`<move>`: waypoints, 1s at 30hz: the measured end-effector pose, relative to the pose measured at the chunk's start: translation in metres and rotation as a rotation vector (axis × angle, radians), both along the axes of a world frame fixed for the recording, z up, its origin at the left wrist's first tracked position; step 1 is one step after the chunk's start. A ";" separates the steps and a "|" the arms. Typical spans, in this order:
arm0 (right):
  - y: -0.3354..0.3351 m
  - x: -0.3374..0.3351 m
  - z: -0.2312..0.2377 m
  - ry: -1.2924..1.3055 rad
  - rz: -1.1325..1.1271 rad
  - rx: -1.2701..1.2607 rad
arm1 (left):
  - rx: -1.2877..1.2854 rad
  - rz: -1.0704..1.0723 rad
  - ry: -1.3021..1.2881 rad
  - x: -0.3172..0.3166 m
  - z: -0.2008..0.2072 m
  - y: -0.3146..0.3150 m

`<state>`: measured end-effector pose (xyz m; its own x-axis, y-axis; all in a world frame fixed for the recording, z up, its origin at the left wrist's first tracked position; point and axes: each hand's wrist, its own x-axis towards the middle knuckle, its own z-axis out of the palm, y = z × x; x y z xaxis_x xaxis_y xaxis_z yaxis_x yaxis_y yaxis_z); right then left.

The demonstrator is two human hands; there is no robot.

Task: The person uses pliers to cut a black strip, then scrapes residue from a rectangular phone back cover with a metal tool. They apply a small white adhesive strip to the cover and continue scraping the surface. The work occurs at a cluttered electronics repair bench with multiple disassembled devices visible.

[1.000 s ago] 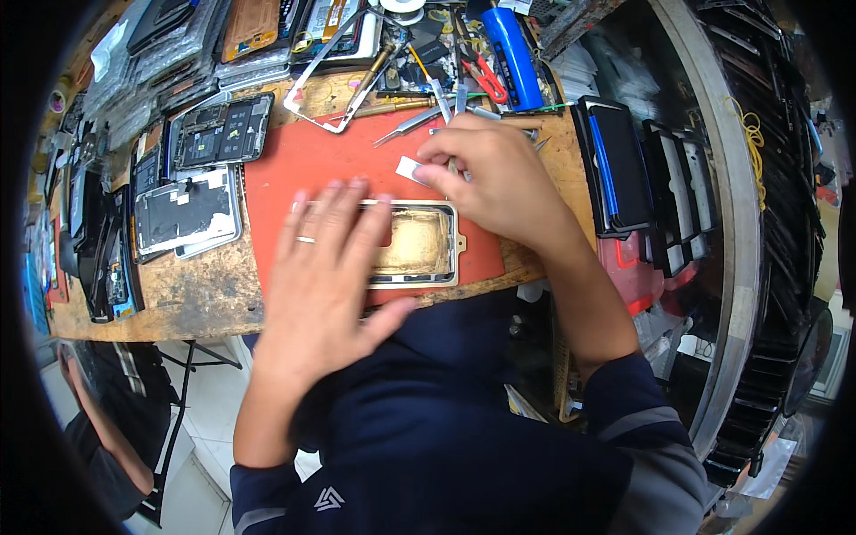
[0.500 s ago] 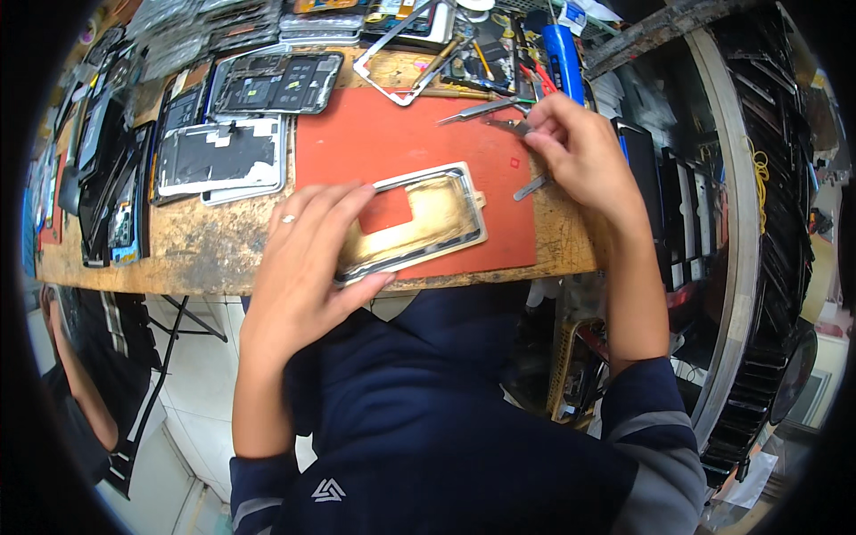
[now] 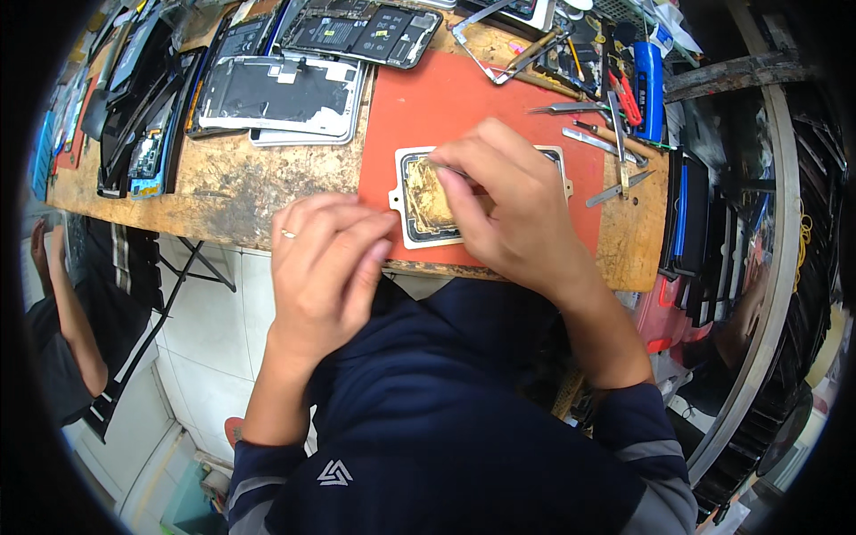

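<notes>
A flat rectangular phone frame (image 3: 412, 192) with a pale rim, dark inner edging and a gold-coloured inside lies on the red mat (image 3: 419, 98). My right hand (image 3: 517, 201) bends over it and covers its middle and right part. Thumb and forefinger are pinched together at the frame's upper left; what they hold, if anything, cannot be made out. Just left of the frame is my left hand (image 3: 325, 259), loosely curled with thumb and fingers apart and nothing visible in it. Its forefinger tip is close to the small side tab; whether it touches is unclear.
Opened phones and batteries (image 3: 276, 98) are stacked at the back left. Tweezers (image 3: 571, 108), a wooden-handled tool (image 3: 615, 137), red-handled cutters (image 3: 626, 96) and a blue cylindrical tool (image 3: 649, 94) lie at the right. Another person's arm (image 3: 76, 312) shows at the far left.
My right hand has come from the tools at the right to the phone frame. My left hand has let go of the frame, which now lies turned straighter on the mat. The view has shifted.
</notes>
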<state>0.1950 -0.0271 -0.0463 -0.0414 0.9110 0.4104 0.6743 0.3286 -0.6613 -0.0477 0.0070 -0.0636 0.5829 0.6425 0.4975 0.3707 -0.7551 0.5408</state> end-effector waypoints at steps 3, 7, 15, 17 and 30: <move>0.011 -0.007 -0.012 -0.018 0.005 0.060 | -0.017 0.001 0.068 0.008 -0.004 -0.005; 0.014 -0.009 -0.018 -0.026 0.005 0.066 | 0.067 -0.015 0.132 0.009 -0.007 0.000; 0.016 -0.010 -0.021 -0.039 -0.003 0.151 | 0.066 -0.022 0.153 0.012 -0.004 0.002; 0.017 -0.010 -0.022 -0.050 -0.002 0.162 | 0.062 -0.021 0.153 0.012 -0.004 0.002; 0.014 -0.011 -0.016 -0.114 0.060 0.125 | 0.057 -0.021 0.140 0.012 -0.005 0.001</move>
